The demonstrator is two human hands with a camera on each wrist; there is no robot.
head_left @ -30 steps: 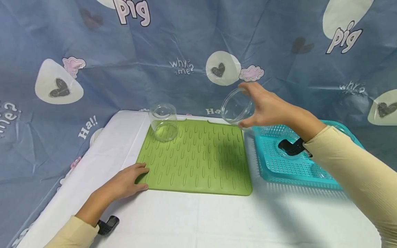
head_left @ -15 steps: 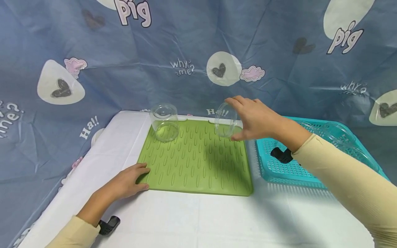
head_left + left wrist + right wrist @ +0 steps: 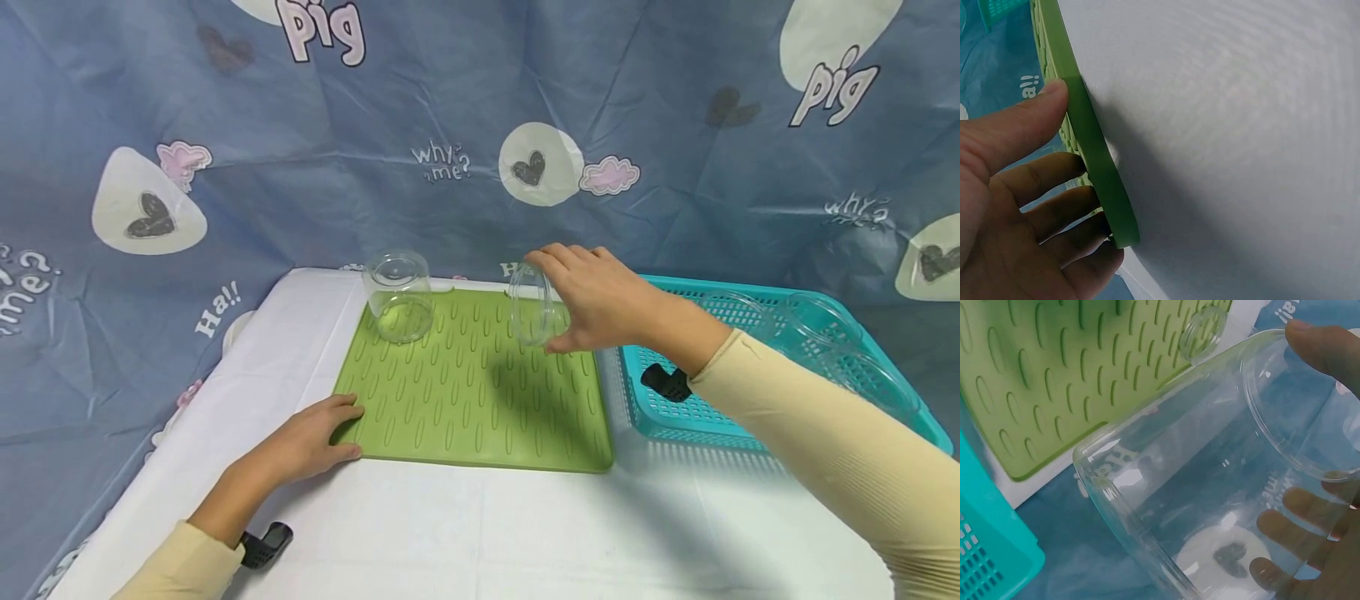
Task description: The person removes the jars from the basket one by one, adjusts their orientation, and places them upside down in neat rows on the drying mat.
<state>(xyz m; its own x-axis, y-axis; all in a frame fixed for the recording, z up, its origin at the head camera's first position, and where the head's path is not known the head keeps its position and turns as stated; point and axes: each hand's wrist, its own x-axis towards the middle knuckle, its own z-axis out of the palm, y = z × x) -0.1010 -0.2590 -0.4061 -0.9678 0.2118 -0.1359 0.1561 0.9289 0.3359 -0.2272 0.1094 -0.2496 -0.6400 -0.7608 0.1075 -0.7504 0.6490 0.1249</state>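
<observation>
My right hand (image 3: 603, 304) holds a clear cup (image 3: 528, 310) tipped on its side above the back right part of a green ribbed drying mat (image 3: 465, 408). In the right wrist view the thumb is at one end of this see-through cup (image 3: 1166, 469) and the fingers spread along its far side. Another clear cup (image 3: 397, 304) stands on the mat's back left corner. At the mat's front left corner rests my left hand (image 3: 307, 442), thumb at the front edge. The left wrist view has the fingertips against the mat's thick edge (image 3: 1100, 165).
To the right of the mat stands a turquoise mesh basket (image 3: 675, 433) with several clear cups (image 3: 817, 321) inside, partly hidden by my right arm. White cloth (image 3: 480, 525) covers the table. A printed blue sheet (image 3: 450, 100) hangs behind it.
My right hand has brought the clear cup down and to the left, from near the basket to above the mat, turning it on the way. The left hand stays put.
</observation>
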